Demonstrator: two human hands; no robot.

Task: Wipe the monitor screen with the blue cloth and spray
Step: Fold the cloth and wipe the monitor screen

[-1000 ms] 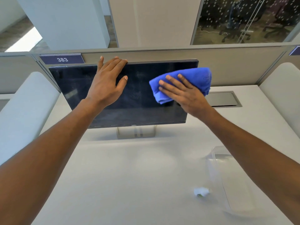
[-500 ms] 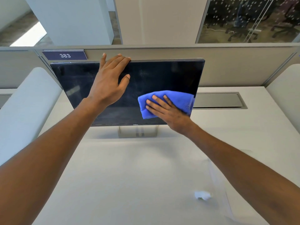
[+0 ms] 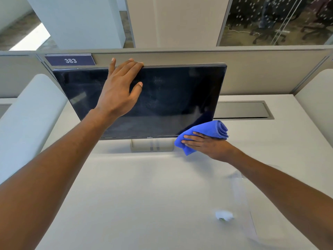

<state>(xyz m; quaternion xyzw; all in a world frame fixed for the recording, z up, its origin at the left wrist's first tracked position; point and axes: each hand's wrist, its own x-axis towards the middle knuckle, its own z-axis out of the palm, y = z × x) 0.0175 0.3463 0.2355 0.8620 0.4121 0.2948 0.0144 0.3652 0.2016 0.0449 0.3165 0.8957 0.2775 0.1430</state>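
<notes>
Wide white desk [image 3: 144, 195] in front of you, with open room on both sides. The dark monitor [image 3: 171, 98] stands at the back. Your left hand [image 3: 120, 91] lies flat against its top edge, fingers straight, holding nothing. Your right hand [image 3: 207, 145], fingers flat, presses the blue cloth [image 3: 207, 130] onto the screen's lower right corner (half off the edge). The spray bottle [image 3: 241, 201] lies blurred beside your right forearm.

The monitor [image 3: 180, 98] stands at the desk's [image 3: 126, 195] back edge, before the partition [image 3: 252, 76]. The left hand [image 3: 119, 94] lies on its top edge; the right hand [image 3: 207, 146] presses the cloth [image 3: 205, 129] on its lower right corner. A hatch [image 3: 239, 110] lies right of it.
</notes>
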